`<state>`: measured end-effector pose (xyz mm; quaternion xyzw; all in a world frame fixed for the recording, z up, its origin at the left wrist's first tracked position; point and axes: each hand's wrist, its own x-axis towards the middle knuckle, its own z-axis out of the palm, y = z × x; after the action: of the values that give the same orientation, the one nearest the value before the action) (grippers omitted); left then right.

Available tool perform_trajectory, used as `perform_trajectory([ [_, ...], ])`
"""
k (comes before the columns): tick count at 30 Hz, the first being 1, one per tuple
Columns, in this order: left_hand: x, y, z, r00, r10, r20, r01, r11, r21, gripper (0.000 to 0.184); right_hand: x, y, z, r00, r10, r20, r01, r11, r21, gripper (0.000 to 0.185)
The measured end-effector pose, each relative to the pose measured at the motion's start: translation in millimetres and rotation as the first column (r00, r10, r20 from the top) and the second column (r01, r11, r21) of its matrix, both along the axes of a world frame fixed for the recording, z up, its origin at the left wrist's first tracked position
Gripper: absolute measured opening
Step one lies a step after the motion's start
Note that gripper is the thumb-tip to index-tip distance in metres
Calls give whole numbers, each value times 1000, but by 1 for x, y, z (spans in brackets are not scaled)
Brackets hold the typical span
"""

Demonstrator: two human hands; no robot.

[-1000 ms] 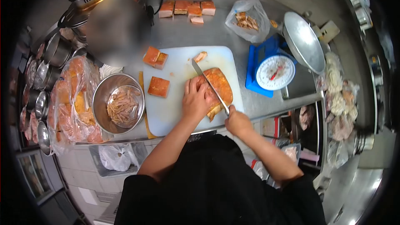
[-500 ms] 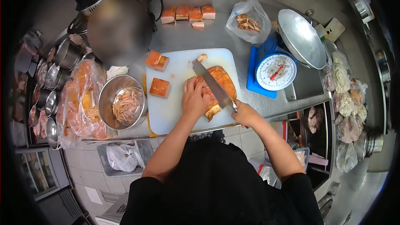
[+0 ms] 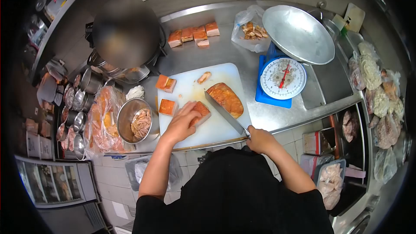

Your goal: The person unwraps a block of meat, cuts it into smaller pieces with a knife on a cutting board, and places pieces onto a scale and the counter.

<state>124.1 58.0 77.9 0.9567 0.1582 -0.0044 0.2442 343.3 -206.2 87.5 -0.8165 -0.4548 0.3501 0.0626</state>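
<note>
My left hand [image 3: 180,125] curls over a cut piece of roast pork [image 3: 201,110] on the white cutting board [image 3: 219,138]. The palm side of its fingers is hidden. In my right hand [image 3: 261,141] is the handle of a long-bladed knife [image 3: 228,117]. The blade slants across the board, along the near left side of a larger browned slab of roast pork [image 3: 227,99]. A gap lies between that slab and the piece under my left hand. Two pork blocks, one farther back [image 3: 166,83] and one nearer [image 3: 167,107], sit at the board's left, and a small scrap [image 3: 204,77] lies behind.
Right of the board stands a blue scale [image 3: 284,78] with a metal pan [image 3: 299,34]. A metal pot [image 3: 125,121] of meat strips and bagged meat [image 3: 103,119] are on the left. Pork blocks [image 3: 187,34] and a plastic bag [image 3: 241,40] of meat pieces lie behind.
The slab is now in two parts, and my left hand has moved left with the cut piece. The knife has come down from across the slab to beside it. The view has shifted.
</note>
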Motion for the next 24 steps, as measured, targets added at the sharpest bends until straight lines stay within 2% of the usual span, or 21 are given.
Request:
perform_trajectory([
  [1, 0, -4, 0, 1000, -8, -18, 8, 1000, 7, 65, 1, -1, -1, 1000, -8, -18, 8, 1000, 7, 30],
  [3, 5, -15, -1, 939, 333, 90, -328, 943, -60, 72, 4, -3, -3, 1000, 21, -16, -20, 999, 26, 30],
  [4, 11, -17, -5, 941, 328, 77, -325, 944, -52, 72, 6, -4, -4, 999, 16, -30, -15, 999, 29, 30],
  [6, 23, -17, -15, 923, 382, -56, -382, 924, 8, 80, 8, -6, -6, 999, 25, -45, -24, 999, 36, 31],
  [7, 23, -16, -16, 926, 372, -66, -372, 928, 12, 80, 10, -7, -7, 998, 14, -57, -12, 999, 37, 31],
  [9, 18, -14, -13, 969, 246, 11, -246, 969, 39, 82, 12, -8, -8, 996, 15, -85, -11, 999, 42, 32],
  [16, 27, -14, -15, 972, 230, -54, -227, 973, 46, 75, 13, -10, -2, 993, 24, -115, -15, 997, 76, 35],
  [18, 32, -12, -18, 971, 233, 60, -236, 969, 67, 53, 9, -12, 9, 994, 10, -110, 0, 996, 92, 35],
  [19, 39, -11, -21, 970, 237, 55, -240, 969, 65, 53, 6, -13, 12, 993, 13, -113, -3, 996, 89, 35],
  [21, 58, -17, -33, 898, 440, -23, -437, 897, 67, 33, -1, -16, 18, 989, 14, -147, 2, 995, 105, 35],
  [22, 62, -24, -37, 907, 420, 39, -417, 881, 224, 22, -4, -17, 22, 988, 12, -153, 3, 995, 97, 35],
  [24, 64, -23, -39, 908, 416, 42, -415, 885, 210, 21, -11, -18, 30, 987, 25, -156, -11, 996, 93, 35],
])
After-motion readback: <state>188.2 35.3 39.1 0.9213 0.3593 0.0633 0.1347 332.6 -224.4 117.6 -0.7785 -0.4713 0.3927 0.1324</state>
